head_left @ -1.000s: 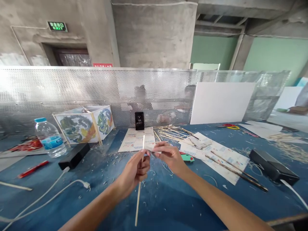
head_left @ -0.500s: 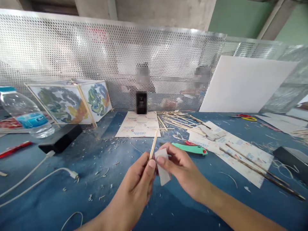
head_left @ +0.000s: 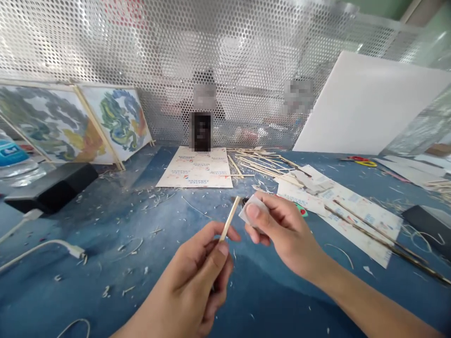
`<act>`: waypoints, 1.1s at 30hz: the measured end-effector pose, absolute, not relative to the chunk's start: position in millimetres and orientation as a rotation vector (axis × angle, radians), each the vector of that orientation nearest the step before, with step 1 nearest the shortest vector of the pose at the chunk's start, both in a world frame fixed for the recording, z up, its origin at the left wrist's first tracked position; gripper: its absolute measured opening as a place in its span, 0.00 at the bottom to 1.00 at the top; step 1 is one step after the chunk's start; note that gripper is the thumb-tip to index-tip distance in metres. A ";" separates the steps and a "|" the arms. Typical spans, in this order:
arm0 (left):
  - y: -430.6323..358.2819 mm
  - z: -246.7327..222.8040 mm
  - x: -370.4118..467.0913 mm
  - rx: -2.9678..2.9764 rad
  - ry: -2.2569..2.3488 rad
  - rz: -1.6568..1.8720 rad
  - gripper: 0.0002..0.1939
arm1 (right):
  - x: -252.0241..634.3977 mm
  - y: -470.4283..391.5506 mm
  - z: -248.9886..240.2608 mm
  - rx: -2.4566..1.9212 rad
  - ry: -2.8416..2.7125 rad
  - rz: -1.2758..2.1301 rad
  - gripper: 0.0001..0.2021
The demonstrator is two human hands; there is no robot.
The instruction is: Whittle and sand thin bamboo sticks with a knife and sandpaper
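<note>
Between the thumb and fingers of my left hand (head_left: 200, 277) is a thin pale wooden stick (head_left: 230, 218), its free end pointing up and away from me. My right hand (head_left: 282, 230) pinches a small folded piece of sandpaper (head_left: 254, 213), its pale backing toward me. The sandpaper is just right of the stick's upper end, apart from it. Behind my right hand lies a green-handled knife (head_left: 301, 210), mostly hidden. Further back, many thin sticks (head_left: 257, 162) lie in a loose pile beside a sheet of sandpaper (head_left: 197, 171) turned backing side up.
At left stand a painted paper lantern (head_left: 120, 117), a water bottle (head_left: 16, 159) and a black box (head_left: 52, 185) with a white cable (head_left: 66, 246). Sandpaper (head_left: 373, 225) with dark rods (head_left: 387, 241), scissors (head_left: 362, 162) and a white board (head_left: 369, 108) are at right. Shavings litter the blue table.
My right hand has moved the sandpaper up and right, off the stick. My left hand still grips the stick, its index finger now lifted outward. The view has tilted down.
</note>
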State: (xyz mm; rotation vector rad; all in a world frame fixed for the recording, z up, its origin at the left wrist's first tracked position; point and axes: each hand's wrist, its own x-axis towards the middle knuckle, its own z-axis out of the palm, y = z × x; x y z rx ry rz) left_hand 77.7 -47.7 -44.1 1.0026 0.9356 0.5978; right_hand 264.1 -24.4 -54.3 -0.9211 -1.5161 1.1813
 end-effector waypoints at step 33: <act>-47.2 -55.4 78.7 1.492 1.050 0.639 0.18 | 256.8 -26.3 -64.0 -1.166 -1.650 0.984 0.22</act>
